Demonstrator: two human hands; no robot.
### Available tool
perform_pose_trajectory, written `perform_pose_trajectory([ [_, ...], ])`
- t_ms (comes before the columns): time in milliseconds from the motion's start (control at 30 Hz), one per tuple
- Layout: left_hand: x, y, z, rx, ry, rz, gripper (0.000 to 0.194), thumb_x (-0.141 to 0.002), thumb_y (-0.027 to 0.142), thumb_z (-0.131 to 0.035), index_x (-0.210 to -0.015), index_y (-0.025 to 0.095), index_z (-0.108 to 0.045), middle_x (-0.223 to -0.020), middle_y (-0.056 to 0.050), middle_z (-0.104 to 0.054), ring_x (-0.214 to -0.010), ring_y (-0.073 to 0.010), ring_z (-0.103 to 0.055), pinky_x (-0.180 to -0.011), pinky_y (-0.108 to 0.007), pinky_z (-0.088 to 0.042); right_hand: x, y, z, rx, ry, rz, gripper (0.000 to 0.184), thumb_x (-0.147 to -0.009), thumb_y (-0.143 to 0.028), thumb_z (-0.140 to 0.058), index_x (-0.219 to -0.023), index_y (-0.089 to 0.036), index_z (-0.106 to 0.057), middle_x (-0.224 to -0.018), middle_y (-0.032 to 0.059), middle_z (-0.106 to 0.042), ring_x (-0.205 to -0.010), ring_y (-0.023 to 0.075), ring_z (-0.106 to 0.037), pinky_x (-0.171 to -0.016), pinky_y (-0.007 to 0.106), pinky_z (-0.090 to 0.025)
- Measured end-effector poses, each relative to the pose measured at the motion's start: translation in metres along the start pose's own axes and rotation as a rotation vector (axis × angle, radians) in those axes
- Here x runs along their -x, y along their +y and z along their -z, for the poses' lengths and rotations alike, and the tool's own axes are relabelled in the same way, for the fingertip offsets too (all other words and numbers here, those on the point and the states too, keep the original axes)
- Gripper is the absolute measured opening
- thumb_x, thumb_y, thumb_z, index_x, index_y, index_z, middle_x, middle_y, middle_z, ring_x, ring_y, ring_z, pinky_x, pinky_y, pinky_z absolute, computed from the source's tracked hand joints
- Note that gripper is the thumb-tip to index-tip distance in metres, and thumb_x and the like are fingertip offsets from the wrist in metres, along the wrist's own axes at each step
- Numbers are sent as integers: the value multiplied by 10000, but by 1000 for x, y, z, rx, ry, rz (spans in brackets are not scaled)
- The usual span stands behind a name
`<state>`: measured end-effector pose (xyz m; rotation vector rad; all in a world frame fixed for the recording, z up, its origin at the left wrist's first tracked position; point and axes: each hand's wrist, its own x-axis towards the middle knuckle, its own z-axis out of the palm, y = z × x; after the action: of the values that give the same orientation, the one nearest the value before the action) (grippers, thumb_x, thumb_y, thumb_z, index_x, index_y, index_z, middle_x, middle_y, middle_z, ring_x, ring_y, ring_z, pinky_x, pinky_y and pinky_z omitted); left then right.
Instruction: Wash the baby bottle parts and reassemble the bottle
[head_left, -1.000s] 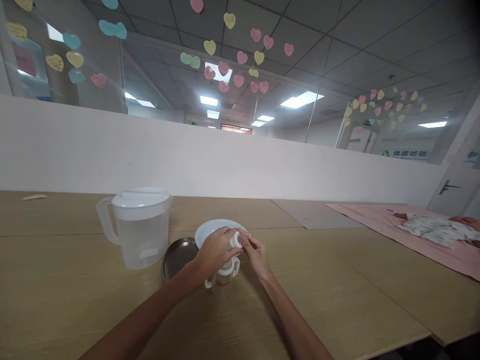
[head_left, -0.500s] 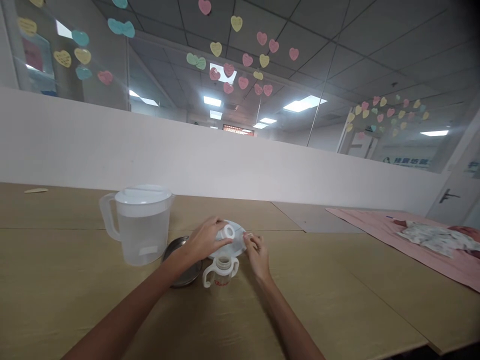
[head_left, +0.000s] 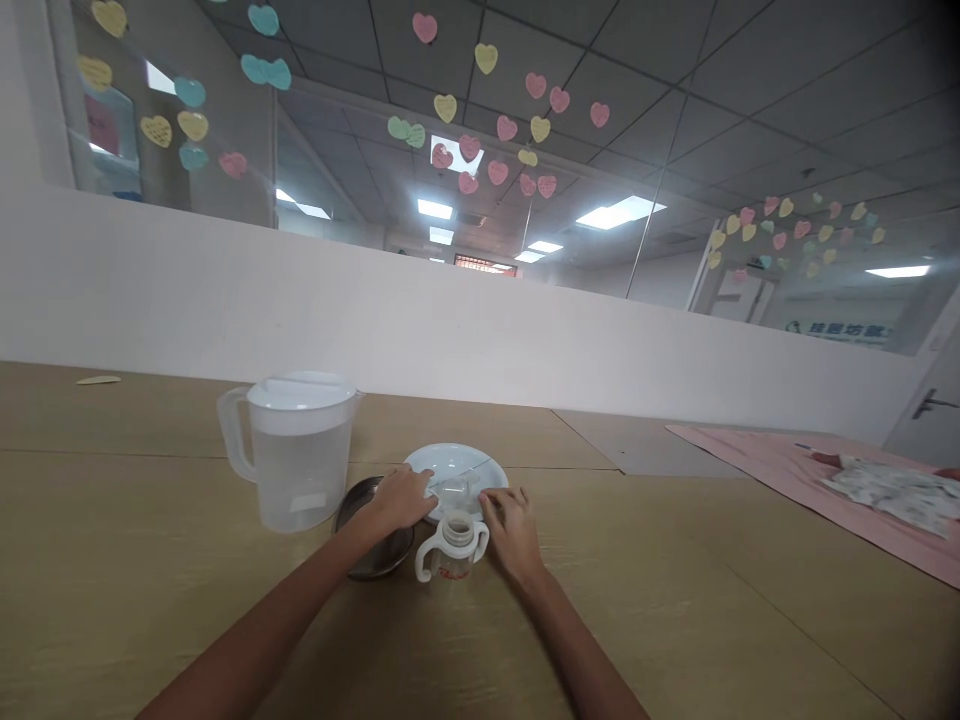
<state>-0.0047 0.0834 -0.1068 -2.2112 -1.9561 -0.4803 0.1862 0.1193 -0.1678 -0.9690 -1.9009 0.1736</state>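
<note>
A baby bottle with white side handles stands upright on the table, its threaded mouth uncovered. Just behind it is a white plate, on which a clear, cup-like piece lies. My left hand is over the plate's left edge, thumb and forefinger apart beside the clear piece; I see nothing in its grip. Partly under that wrist sits a round metal bowl. At the plate's right edge, my right hand has its fingertips pinched together close to the clear piece. What they hold, if anything, is too small to make out.
A lidded plastic pitcher with clear liquid stands left of the bowl. To the right, a pink cloth bears a patterned fabric. A low white wall with glass above borders the table's far side.
My left hand has moved down and away from the white ring it held, which no longer shows. The clear piece on the plate has come into view. My right hand has lowered slightly.
</note>
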Motion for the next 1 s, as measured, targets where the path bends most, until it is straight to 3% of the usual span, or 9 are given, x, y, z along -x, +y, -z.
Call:
perform_pose_trajectory([
  [100, -2, 0, 21, -2, 92, 38, 447, -712, 303, -519, -1135, 160, -538, -997, -125, -643, -945, -264, -567, -816, -364, -411, 2, 1, -1, 49, -21, 63, 355, -891, -363, -347, -829, -185, -647, -838, 68, -653, -861, 191, -534, -905, 378, -293],
  [200, 3, -7, 71, -7, 283, 119, 440, -815, 339, -386, -1219, 180, -453, -1066, -85, -613, -994, -230, -531, -860, -338, -385, 4, 3, -4, 61, 7, 86, 353, -892, -359, -344, -860, -168, -640, -915, 89, -641, -892, 196, -527, -874, 362, -330],
  [267, 13, -16, 107, 21, 552, 192, 391, -823, 378, -380, -1153, 210, -508, -975, -44, -645, -973, -221, -531, -853, -320, -387, 5, 4, -6, 56, 12, 88, 352, -893, -355, -342, -868, -163, -636, -938, 95, -635, -903, 200, -522, -872, 362, -335],
  [300, 19, -22, 122, 14, 631, 253, 380, -824, 394, -378, -1127, 218, -525, -907, -34, -658, -944, -222, -542, -820, -316, -399, 6, 5, -7, 51, 8, 89, 352, -894, -352, -341, -866, -161, -635, -928, 95, -635, -894, 201, -522, -866, 361, -338],
  [400, 36, -46, 149, -38, 702, 499, 385, -820, 452, -364, -1057, 223, -563, -735, -29, -655, -793, -238, -586, -704, -328, -422, 7, 7, -9, 45, -18, 115, 348, -898, -343, -337, -850, -163, -630, -875, 90, -634, -852, 203, -518, -824, 350, -349],
  [567, 47, -102, 143, -86, 708, 756, 533, -820, 556, -271, -1097, 191, -544, -778, -101, -660, -791, -296, -599, -682, -380, -426, 7, 8, -12, 90, -4, 169, 373, -904, -348, -313, -754, -188, -614, -757, 69, -607, -763, 197, -508, -740, 329, -350],
  [767, 49, -140, 131, 56, 580, 859, 692, -781, 648, -200, -1165, 153, -494, -970, -195, -631, -947, -367, -562, -752, -465, -422, 5, 6, -11, 130, -5, 179, 406, -909, -330, -298, -642, -184, -568, -664, 55, -566, -713, 179, -492, -713, 306, -349],
  [900, 47, -147, 129, 196, 560, 802, 682, -774, 617, -282, -1216, 127, -453, -1088, -217, -587, -1045, -378, -514, -840, -512, -376, 5, 7, -11, 135, -3, 182, 417, -910, -337, -290, -623, -182, -550, -654, 54, -554, -709, 174, -485, -720, 307, -350],
  [1000, 41, -152, 123, 316, 595, 677, 530, -824, 475, -279, -1165, 137, -503, -1184, -152, -555, -1105, -291, -496, -914, -414, -369, 5, 8, -11, 120, -22, 174, 414, -912, -338, -284, -625, -183, -540, -659, 54, -549, -717, 174, -486, -717, 303, -354],
])
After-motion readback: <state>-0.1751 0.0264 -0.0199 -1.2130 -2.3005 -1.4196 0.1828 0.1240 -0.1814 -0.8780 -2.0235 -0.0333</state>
